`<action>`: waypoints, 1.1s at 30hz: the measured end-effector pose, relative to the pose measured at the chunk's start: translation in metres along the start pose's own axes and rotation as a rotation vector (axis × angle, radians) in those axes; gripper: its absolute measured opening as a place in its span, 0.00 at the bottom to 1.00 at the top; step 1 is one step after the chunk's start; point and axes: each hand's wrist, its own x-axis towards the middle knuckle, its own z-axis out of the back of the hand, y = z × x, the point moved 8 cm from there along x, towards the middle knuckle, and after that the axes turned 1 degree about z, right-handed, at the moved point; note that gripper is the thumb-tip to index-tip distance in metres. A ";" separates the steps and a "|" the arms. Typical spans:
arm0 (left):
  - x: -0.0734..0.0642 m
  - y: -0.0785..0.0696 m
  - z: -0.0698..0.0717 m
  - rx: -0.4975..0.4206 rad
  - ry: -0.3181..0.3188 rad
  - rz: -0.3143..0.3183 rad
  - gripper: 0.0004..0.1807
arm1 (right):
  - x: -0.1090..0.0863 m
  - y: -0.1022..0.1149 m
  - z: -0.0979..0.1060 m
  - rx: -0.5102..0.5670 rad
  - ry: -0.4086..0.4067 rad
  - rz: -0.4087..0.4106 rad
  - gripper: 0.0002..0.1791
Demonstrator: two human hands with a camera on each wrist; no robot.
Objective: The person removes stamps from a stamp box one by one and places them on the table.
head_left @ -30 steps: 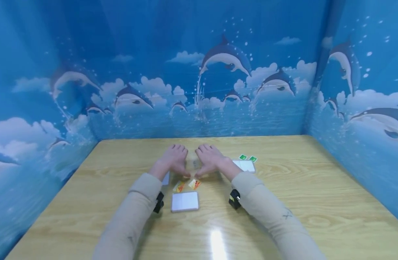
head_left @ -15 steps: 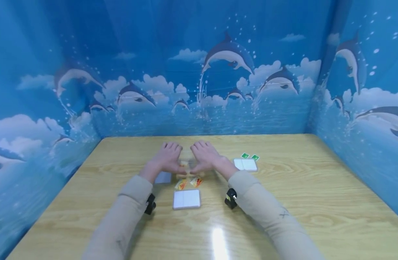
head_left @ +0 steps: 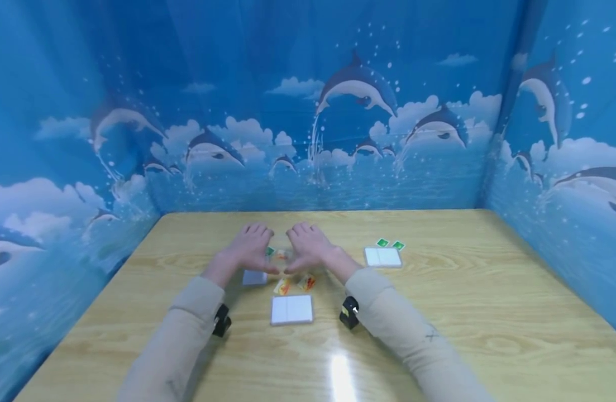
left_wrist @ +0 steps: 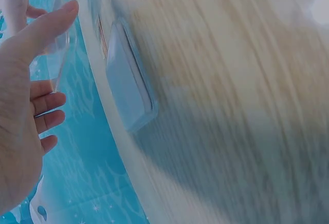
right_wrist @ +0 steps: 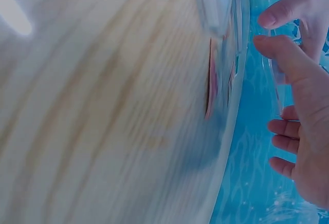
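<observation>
Between my two hands is a clear plastic piece with thin straight edges (left_wrist: 60, 62), held up off the table; its full shape is hard to see. My left hand (head_left: 248, 248) grips its left end between thumb and fingers. The right hand (head_left: 310, 247) holds the other end the same way, and the thumbs almost meet on the near side. Below and nearer lie two small cards with yellow-orange pictures, a left one (head_left: 282, 286) and a right one (head_left: 306, 282). A flat case with a white inside (head_left: 291, 310) lies closest to me.
Another white flat case (head_left: 255, 277) lies under my left hand, partly covered. To the right is a third white case (head_left: 383, 257), with two small green cards, a left one (head_left: 382, 242) and a right one (head_left: 398, 245), behind it. Dolphin-print curtains (head_left: 297, 139) border the wooden table (head_left: 463, 290).
Both hands, with the clear plastic piece between them, have shifted left. More of the left case and a bit of a green card now show. The cases and cards stay put.
</observation>
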 end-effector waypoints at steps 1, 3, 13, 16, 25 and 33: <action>-0.001 0.001 -0.001 -0.001 0.008 -0.002 0.54 | 0.001 0.002 -0.001 0.013 0.006 0.001 0.53; -0.004 0.003 -0.002 -0.009 0.026 -0.001 0.54 | 0.002 0.005 -0.002 0.036 0.016 0.005 0.53; -0.010 0.011 -0.004 -0.034 0.088 -0.011 0.54 | 0.004 0.013 -0.003 0.088 0.048 0.018 0.52; -0.014 0.014 -0.005 -0.037 0.091 -0.019 0.53 | 0.006 0.019 -0.003 0.110 0.055 0.030 0.51; -0.025 0.023 -0.008 -0.063 0.126 0.005 0.51 | 0.016 0.033 -0.010 0.130 0.066 0.056 0.49; -0.031 0.027 -0.012 -0.056 0.148 -0.004 0.50 | 0.020 0.043 -0.014 0.155 0.077 0.058 0.46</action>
